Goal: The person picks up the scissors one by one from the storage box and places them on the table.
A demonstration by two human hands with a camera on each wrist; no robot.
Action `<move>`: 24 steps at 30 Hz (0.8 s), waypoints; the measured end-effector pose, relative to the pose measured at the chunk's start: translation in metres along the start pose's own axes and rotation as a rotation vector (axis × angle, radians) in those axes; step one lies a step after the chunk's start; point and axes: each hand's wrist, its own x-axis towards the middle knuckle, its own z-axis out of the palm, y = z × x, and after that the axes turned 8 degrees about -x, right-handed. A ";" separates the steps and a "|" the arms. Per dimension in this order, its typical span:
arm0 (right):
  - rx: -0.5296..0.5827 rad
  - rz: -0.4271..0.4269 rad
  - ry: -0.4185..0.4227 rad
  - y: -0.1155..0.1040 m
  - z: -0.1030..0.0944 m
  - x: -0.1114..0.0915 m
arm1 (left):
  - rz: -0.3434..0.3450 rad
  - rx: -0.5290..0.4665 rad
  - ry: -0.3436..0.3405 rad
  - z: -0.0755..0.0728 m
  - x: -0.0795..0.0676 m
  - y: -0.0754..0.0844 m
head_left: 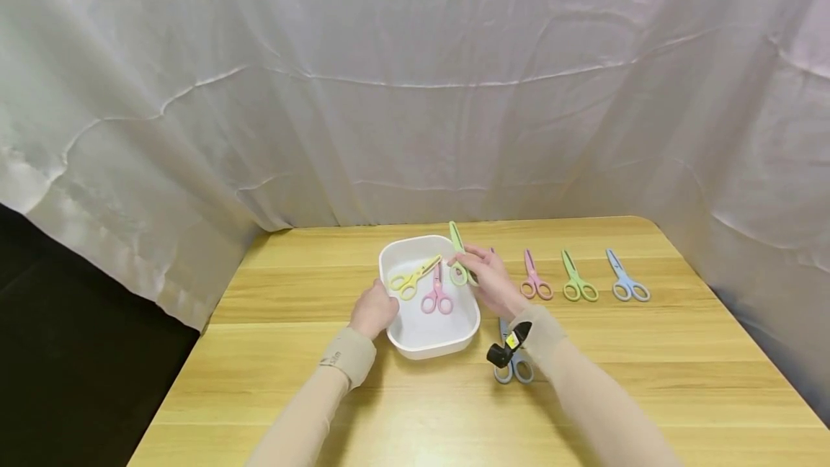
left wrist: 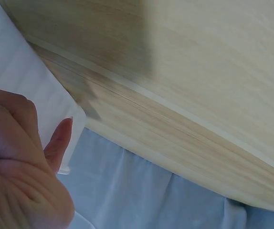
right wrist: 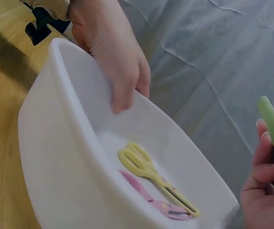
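Observation:
My left hand (head_left: 375, 308) grips the left wall of a white plastic bin (head_left: 433, 353), its thumb over the rim, as the right wrist view shows. Inside the bin lie yellow scissors (head_left: 425, 268) and pink scissors (head_left: 437, 290), the yellow partly across the pink. Over the bin's right rim, my right hand (head_left: 491, 283) pinches green scissors (head_left: 457, 238), blades pointing away and handles toward me. The right wrist view has these green scissors (right wrist: 271, 120) at its right edge, partly cut off. In the left wrist view, the hand (left wrist: 13, 157) bends against the bin's side.
To the right on the wooden table (head_left: 648, 380), pink scissors (head_left: 529, 264), green scissors (head_left: 568, 264) and blue scissors (head_left: 616, 265) lie in a row. Other blue scissors (head_left: 503, 330) lie below my right wrist, partly hidden by its camera (head_left: 501, 355). A grey curtain (head_left: 415, 128) hangs behind.

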 end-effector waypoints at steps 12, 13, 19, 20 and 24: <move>0.025 -0.003 0.006 0.000 -0.032 -0.015 | -0.004 0.011 0.007 0.000 0.000 0.002; 0.025 0.000 0.006 -0.001 -0.034 -0.016 | -0.005 0.012 0.006 0.000 0.000 0.002; 0.003 0.014 0.038 -0.001 -0.045 -0.023 | -0.008 0.019 -0.002 0.000 0.000 0.002; 0.002 0.016 0.043 -0.001 -0.047 -0.024 | -0.007 0.022 -0.001 0.000 -0.001 0.002; -0.010 0.010 0.055 0.001 -0.054 -0.031 | -0.001 0.028 0.006 0.000 -0.002 0.004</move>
